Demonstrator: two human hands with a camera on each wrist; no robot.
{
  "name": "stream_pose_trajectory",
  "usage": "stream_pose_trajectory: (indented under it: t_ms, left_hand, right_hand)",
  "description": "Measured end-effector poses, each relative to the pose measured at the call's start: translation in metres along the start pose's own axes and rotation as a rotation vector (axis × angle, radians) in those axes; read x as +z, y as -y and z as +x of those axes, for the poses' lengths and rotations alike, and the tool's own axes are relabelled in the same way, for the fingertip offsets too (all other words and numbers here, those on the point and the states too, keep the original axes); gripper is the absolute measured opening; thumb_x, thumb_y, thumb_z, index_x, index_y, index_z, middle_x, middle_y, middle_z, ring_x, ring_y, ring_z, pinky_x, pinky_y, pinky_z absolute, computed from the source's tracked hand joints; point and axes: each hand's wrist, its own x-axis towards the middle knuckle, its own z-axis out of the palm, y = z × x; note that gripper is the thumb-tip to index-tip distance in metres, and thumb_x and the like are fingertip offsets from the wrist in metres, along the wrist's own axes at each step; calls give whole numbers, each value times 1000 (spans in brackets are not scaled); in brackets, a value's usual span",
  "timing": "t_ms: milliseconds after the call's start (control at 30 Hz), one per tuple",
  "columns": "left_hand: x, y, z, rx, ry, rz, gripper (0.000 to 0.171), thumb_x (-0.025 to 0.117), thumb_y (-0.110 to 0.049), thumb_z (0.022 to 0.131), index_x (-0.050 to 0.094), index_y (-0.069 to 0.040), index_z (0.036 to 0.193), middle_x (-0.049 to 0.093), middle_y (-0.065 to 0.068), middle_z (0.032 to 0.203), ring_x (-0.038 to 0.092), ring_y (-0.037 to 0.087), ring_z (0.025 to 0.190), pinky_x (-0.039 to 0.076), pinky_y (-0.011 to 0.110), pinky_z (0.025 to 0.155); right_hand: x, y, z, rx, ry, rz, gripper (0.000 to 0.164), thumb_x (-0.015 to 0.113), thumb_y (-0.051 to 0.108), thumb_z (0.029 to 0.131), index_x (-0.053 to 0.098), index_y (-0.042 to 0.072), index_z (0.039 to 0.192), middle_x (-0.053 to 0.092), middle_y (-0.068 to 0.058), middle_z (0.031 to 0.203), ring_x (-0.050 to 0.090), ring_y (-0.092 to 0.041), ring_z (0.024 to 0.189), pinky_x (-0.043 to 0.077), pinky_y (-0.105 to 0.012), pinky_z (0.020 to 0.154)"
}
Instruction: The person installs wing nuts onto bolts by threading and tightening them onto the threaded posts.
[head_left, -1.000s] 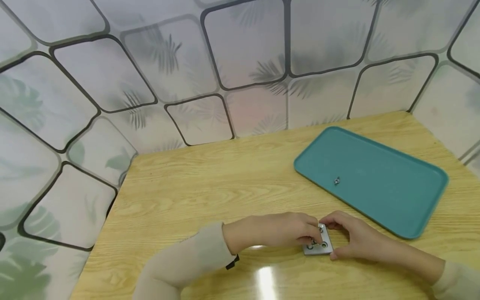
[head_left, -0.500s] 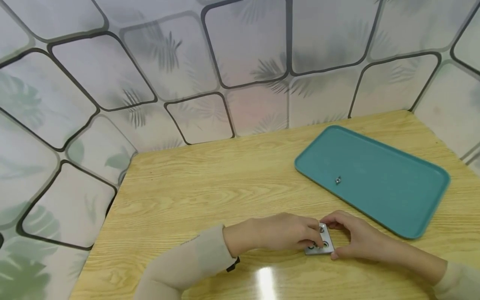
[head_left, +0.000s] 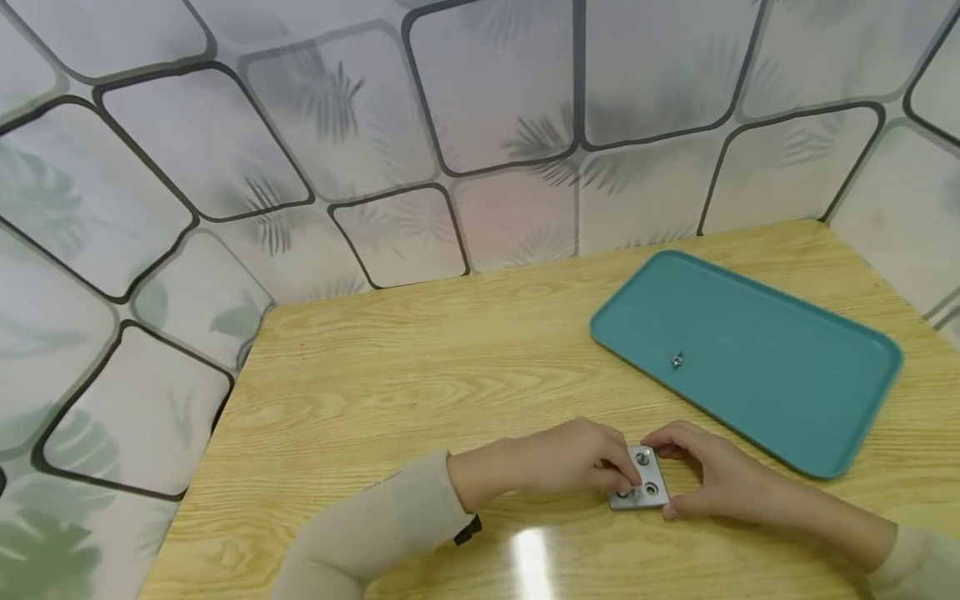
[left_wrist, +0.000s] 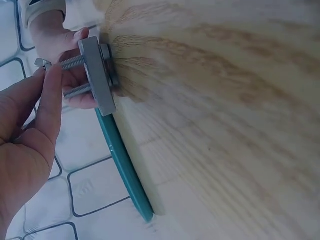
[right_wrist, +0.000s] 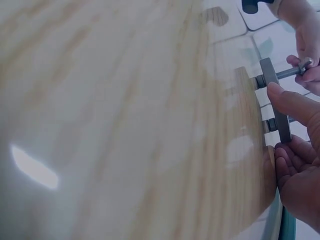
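Observation:
A small grey metal plate (head_left: 655, 473) stands on bolt heads at the table's front. Threaded bolts (left_wrist: 75, 91) stick up through it. My left hand (head_left: 573, 458) reaches in from the left and pinches a wing nut (left_wrist: 43, 63) between thumb and fingertips, at the tip of one bolt (right_wrist: 289, 72). On the plate's right side, my right hand (head_left: 708, 479) grips its edges, thumb at the near corner and fingers at the far one. A second small wing nut (head_left: 677, 360) lies in the teal tray.
The teal tray (head_left: 787, 367) lies behind and to the right of my right hand, its near edge close to that forearm. A patterned wall covering (head_left: 510, 217) rises behind the wooden table (head_left: 390, 375).
My left fingers have shifted and rolled slightly at the bolt, so more of the plate and its far bolt shows. The right hand keeps its grip on the plate.

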Motion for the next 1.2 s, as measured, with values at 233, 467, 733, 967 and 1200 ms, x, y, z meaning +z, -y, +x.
stream_pose_trajectory:
  t_ms: [233,467,733,967,1200]
  left_hand:
    - [3,2,0,-59,-27,-91,22,68,-17,88,72,-9,108,65,-5,98,53,-9,82,43,4,72]
    - [8,3,2,-59,-67,-87,19,71,-18,85,72,-10,103,64,-6,96,53,-11,78,43,4,70]
    - [13,14,2,-24,-98,-187,18,73,-16,84,73,-10,100,59,-6,95,52,-9,81,45,6,73]
    - [8,18,5,28,-36,-216,18,71,-14,84,74,-10,101,61,-5,99,52,-8,86,46,7,77]
    - [5,20,6,119,31,-123,17,66,-15,88,73,-13,103,61,-4,108,49,-7,97,40,5,83]
  right_hand:
    - [1,0,0,-5,-16,-26,65,86,22,68,54,3,121,57,-12,114,51,5,108,44,-12,87]
    - [1,-1,0,-15,-29,-44,64,86,22,67,55,4,120,58,-10,113,51,5,108,44,-12,87]
    - [1,1,1,8,-15,-35,65,86,22,68,54,3,121,57,-12,115,50,5,108,44,-13,87]
    - [-1,2,1,26,-12,-38,65,86,23,68,54,3,121,57,-12,116,50,6,108,44,-12,88]
    - [1,0,1,7,-19,-39,64,86,21,67,55,3,120,57,-11,115,50,5,108,43,-11,88]
